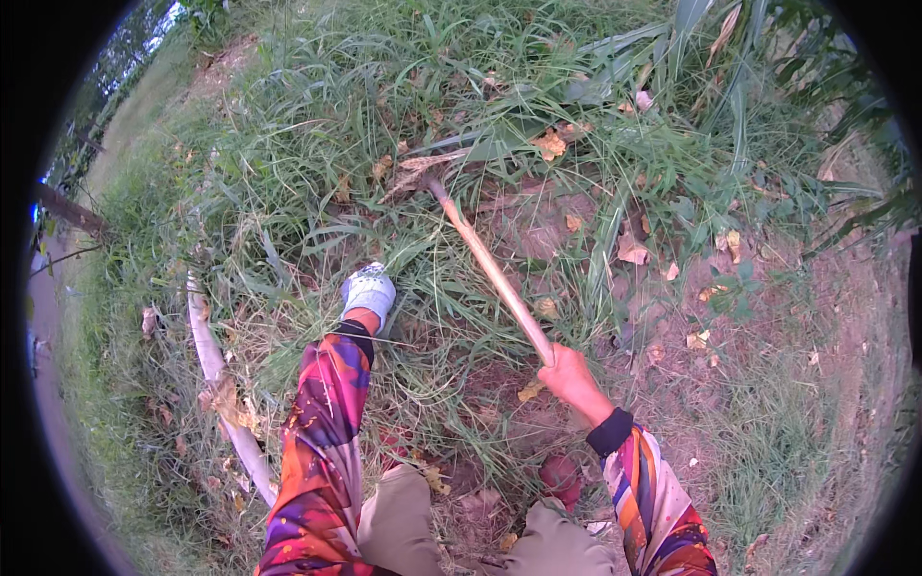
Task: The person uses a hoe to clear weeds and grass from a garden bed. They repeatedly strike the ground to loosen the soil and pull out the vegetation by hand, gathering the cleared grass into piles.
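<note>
My right hand (573,378), bare, grips the near end of a long wooden tool handle (500,284). The handle slants up and to the left into the grass. Its dark head (426,180) is partly hidden by dry stalks and blades, so its exact shape is unclear. My left hand (369,295) wears a pale glove and is low among long green grass (425,288), left of the handle. Grass blades lie around and against that glove. Its fingers are largely hidden, so whether they hold stems cannot be told.
A pale branch (209,345) lies along the left. Broad long leaves (684,43) hang at the upper right. Dry leaves (632,250) dot the reddish soil (670,309). A dark wooden pole (72,209) juts in at far left. One red shoe (560,477) shows below.
</note>
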